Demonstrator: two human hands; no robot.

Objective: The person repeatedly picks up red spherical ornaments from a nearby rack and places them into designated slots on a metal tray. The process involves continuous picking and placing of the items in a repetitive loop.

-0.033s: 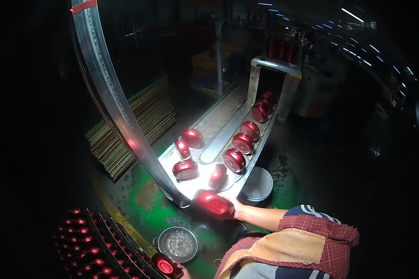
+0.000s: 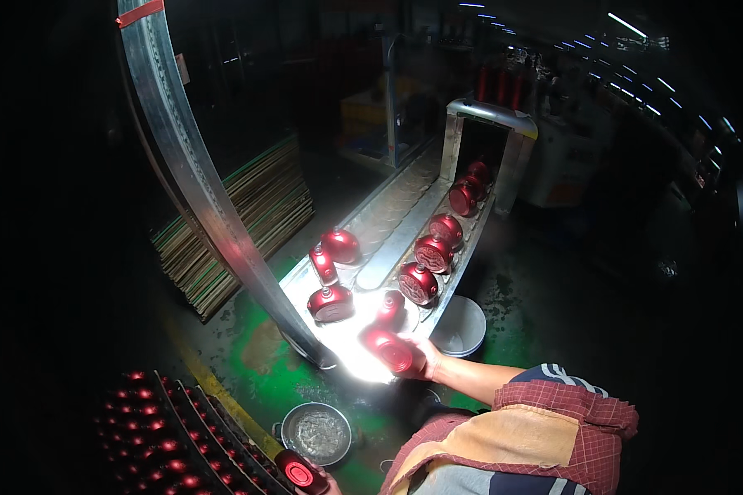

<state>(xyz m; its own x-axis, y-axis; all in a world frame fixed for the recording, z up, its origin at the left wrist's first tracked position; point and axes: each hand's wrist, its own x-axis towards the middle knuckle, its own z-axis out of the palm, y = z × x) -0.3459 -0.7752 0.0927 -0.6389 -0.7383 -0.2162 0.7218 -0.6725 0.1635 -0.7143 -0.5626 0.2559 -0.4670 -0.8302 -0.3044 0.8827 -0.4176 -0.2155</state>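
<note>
A person's view down onto a brightly lit metal conveyor [image 2: 384, 254] in a dark workshop. The right hand [image 2: 423, 360] holds a glossy red bottle [image 2: 388, 350] tilted over the conveyor's near end, its fingers closed around the side of the bottle and partly hidden behind it. The left hand [image 2: 332, 487], at the lower edge, holds a second red bottle [image 2: 300, 473] beside a rack of dark red pieces [image 2: 153, 433]; only part of that hand shows, but its fingers are against the bottle.

Both held bottles show an oval outline on the end facing the camera. On the conveyor's right side stands a row of round red bottles [image 2: 418, 284], whose faces bear a design too small to make out; the row runs back to a metal tunnel [image 2: 491, 117]. Three more red bottles [image 2: 331, 304] stand on the left side, and one [image 2: 390, 308] stands just behind the right hand's bottle.

A metal basin [image 2: 290, 429] and a white bucket [image 2: 468, 327] are on the floor.

Compared with the earlier frame, the right hand's bottle is a little higher and farther right, and tipped more steeply. The left hand's bottle and the standing bottles are nearly unchanged.
</note>
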